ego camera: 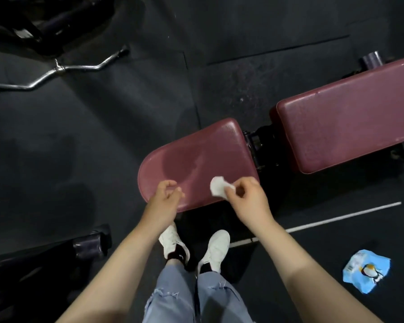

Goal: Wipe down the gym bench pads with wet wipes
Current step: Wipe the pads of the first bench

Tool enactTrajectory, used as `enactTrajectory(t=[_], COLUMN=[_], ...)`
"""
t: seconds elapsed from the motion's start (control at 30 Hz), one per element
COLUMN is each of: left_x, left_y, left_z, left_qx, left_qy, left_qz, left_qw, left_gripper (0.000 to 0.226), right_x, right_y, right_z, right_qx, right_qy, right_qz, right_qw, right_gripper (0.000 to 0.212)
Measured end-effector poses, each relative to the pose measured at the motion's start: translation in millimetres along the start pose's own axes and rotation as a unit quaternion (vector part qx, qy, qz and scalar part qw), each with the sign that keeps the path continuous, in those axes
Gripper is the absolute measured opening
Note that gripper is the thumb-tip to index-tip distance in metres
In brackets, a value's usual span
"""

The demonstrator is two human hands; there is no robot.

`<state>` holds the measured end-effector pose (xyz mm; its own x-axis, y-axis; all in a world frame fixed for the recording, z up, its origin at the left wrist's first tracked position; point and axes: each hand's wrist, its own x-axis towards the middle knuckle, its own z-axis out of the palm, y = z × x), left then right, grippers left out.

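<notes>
A maroon seat pad (pixel 196 157) lies in front of me, with damp streaks across its surface. A longer maroon back pad (pixel 350 122) stretches away to the right, separated by a gap with dark metal hinges. My right hand (pixel 247 197) pinches a crumpled white wet wipe (pixel 217 186) just above the seat pad's near edge. My left hand (pixel 167 197) hovers over the pad's near left corner, fingers loosely curled and holding nothing.
A blue wet wipe packet (pixel 366 271) lies on the black rubber floor at lower right. A curved chrome bar (pixel 58 73) rests on the floor at upper left. Dark equipment (pixel 44 259) sits at lower left. A white floor line (pixel 336 217) runs right of my white shoes (pixel 215 248).
</notes>
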<state>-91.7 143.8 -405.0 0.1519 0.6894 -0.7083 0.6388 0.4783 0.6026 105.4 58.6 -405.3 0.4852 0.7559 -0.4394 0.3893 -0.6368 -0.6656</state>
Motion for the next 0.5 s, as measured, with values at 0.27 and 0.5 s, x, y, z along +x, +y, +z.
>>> enactTrajectory(t=[0.27,0.5], left_x=[60,82], left_y=[-44,-80], left_z=[-12,-31], left_qx=[0.042,0.054], left_qy=[0.067,0.107], left_qz=[-0.018,0.011], left_qw=[0.997,0.993], left_gripper=[0.03,0.038], right_x=[151,194], right_y=[-7,-5], right_z=[9,62], right_qx=[-0.192,-0.318], right_qy=[0.077,0.119], right_qz=[-0.168,-0.15], right_qw=[0.964,0.928], right_gripper=[0.042,0.039])
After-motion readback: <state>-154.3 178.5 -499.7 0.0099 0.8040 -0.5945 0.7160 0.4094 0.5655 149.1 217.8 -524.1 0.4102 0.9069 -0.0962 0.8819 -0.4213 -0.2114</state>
